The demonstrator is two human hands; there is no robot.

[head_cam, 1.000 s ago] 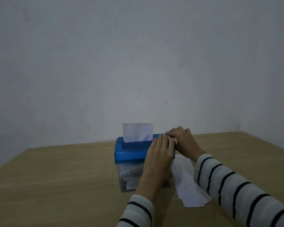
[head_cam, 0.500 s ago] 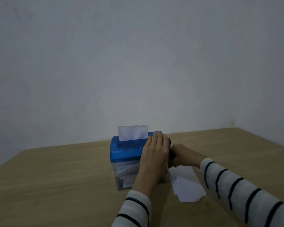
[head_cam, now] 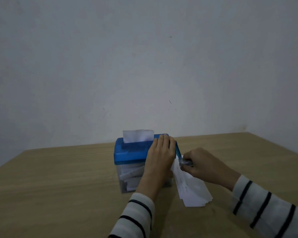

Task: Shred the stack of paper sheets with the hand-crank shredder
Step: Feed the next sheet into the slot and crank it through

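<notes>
A small hand-crank shredder (head_cam: 131, 154) with a blue lid and a clear bin of paper strips stands in the middle of the table. A white sheet (head_cam: 138, 136) sticks up out of its slot. My left hand (head_cam: 159, 157) lies flat over the lid's right end, pressing it down. My right hand (head_cam: 199, 163) is closed around the knob of the blue crank (head_cam: 179, 154), which points down and toward me on the shredder's right side. A stack of white paper sheets (head_cam: 190, 188) lies on the table beside the shredder, partly under my right hand.
The wooden table (head_cam: 58, 186) reaches a plain grey wall (head_cam: 144, 66) just behind the shredder. The table's right edge (head_cam: 282, 148) runs diagonally at the right. My striped sleeves cover the near right part.
My right hand has swung the crank from the top of the lid down and toward me. The sheet in the slot stands a little lower. My left hand stays on the lid.
</notes>
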